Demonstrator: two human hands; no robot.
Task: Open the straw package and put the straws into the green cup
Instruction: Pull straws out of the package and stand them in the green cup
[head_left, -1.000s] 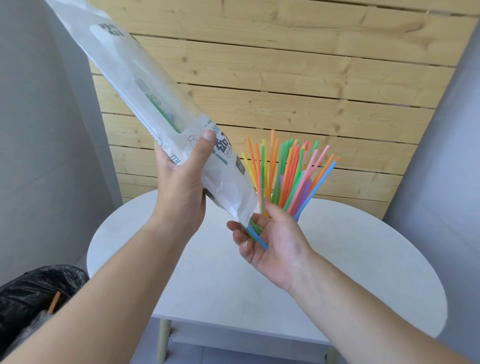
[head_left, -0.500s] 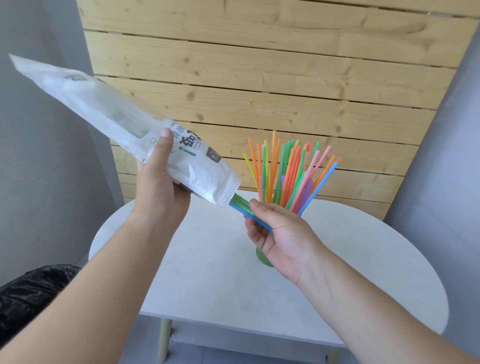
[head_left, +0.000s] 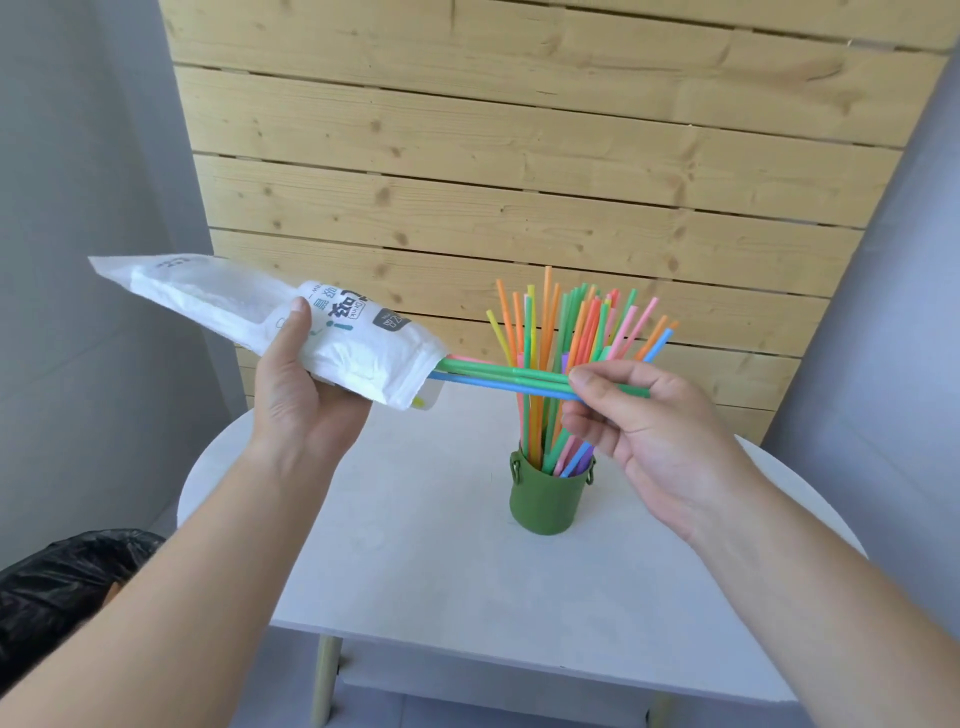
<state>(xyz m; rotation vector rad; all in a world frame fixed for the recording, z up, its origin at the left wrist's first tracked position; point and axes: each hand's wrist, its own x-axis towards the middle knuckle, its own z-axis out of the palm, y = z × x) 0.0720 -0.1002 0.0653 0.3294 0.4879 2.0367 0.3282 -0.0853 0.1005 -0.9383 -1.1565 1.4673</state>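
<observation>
Over the white table (head_left: 415, 561), hands clamped: left (head_left: 301, 400) on crinkled white package (head_left: 218, 296), right (head_left: 649, 431) on protruding green-blue straws (head_left: 498, 376).

The white straw bag (head_left: 270, 317) is up in the air, at 10 o'clock from the green cup (head_left: 545, 504). It lies almost flat, with its open end toward 3 o'clock. Some long straws (head_left: 498, 371), green, blue and pink, poke out. The cup stands upright, full of bright straws (head_left: 545, 332) that fan out.
</observation>
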